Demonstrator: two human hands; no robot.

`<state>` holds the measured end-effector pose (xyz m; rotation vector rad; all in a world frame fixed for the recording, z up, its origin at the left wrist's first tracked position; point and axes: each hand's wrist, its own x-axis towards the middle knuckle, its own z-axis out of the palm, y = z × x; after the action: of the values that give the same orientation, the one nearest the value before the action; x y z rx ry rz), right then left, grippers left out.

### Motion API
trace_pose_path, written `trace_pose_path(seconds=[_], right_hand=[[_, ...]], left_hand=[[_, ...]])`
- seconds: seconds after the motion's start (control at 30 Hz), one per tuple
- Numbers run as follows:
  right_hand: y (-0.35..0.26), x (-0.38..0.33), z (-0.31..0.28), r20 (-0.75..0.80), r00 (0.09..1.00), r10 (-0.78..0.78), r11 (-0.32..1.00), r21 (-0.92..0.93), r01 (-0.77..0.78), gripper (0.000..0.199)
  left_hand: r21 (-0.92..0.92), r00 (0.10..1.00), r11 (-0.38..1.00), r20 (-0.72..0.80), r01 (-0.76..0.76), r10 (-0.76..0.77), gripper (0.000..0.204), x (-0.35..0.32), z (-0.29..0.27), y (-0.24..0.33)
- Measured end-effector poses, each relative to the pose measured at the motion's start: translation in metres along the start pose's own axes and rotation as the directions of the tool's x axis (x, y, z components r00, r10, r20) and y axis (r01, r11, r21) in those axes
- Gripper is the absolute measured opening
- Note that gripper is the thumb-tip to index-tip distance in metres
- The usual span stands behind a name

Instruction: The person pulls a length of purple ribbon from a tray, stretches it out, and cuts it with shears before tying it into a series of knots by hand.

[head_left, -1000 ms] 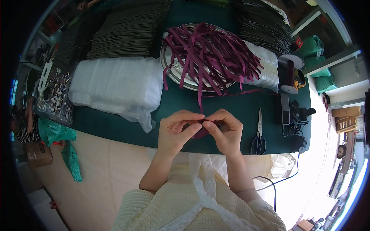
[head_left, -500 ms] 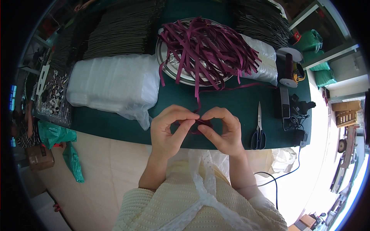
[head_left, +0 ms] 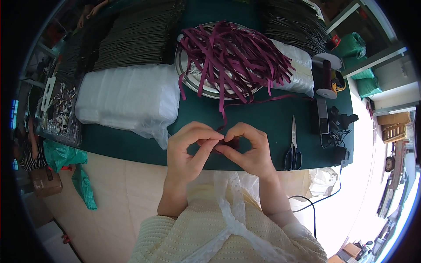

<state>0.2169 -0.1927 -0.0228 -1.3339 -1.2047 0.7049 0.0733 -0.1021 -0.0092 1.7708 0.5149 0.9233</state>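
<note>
A narrow dark purple ribbon (head_left: pixel 224 119) runs down from the heap on the tray to my fingers, its worked part bunched between both hands. My left hand (head_left: pixel 189 151) pinches it between thumb and forefinger. From the other side my right hand (head_left: pixel 251 148) grips it too, thumb and forefinger tips together. The fingertips of both hands almost touch, and they hide most of the small folded piece. Beyond them, a tangled heap of purple ribbon strips (head_left: pixel 237 57) covers a round metal tray (head_left: pixel 183 72).
Scissors (head_left: pixel 293 144) lie right of my hands. A ribbon spool (head_left: pixel 326 79), a black box (head_left: pixel 322 115) and cables stand at the right. A plastic-wrapped white bundle (head_left: pixel 127 96) sits left, beside a tray of small parts (head_left: pixel 63 109). Dark stem-like rods (head_left: pixel 136 35) lie behind.
Both hands have shifted slightly left, the right a little more, so the fingertips sit closer together. They keep their pinch on the ribbon.
</note>
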Motion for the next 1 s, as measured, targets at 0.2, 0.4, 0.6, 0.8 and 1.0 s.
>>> trace_pose_path(seconds=[0.2, 0.4, 0.6, 0.8, 1.0], right_hand=[[-0.003, 0.003, 0.003, -0.009, 0.997, 0.076, 0.994, 0.076, -0.075, 0.02], [0.001, 0.003, 0.002, 0.088, 0.99, 0.107, 0.978, 0.172, -0.121, 0.012], [0.013, 0.001, 0.001, 0.263, 0.958, 0.113, 0.955, 0.239, -0.179, 0.01], [0.008, 0.0, -0.006, 0.376, 0.912, 0.162, 0.881, 0.361, -0.305, 0.013], [0.02, -0.001, -0.016, 0.442, 0.89, 0.108, 0.921, 0.294, -0.257, 0.015]], left_hand=[[-0.014, 1.0, 1.0, 0.005, 0.018, -0.017, 0.011, 0.0, -0.001, -0.002], [-0.049, 0.999, 0.998, -0.017, 0.037, -0.038, 0.01, 0.0, -0.007, -0.005], [-0.191, 0.993, 0.978, -0.065, 0.083, -0.097, 0.006, 0.001, -0.017, -0.008], [-0.325, 0.976, 0.944, -0.18, 0.062, -0.126, 0.005, -0.005, -0.041, -0.016], [-0.393, 0.89, 0.919, -0.404, 0.038, -0.21, 0.009, -0.012, -0.069, -0.03]])
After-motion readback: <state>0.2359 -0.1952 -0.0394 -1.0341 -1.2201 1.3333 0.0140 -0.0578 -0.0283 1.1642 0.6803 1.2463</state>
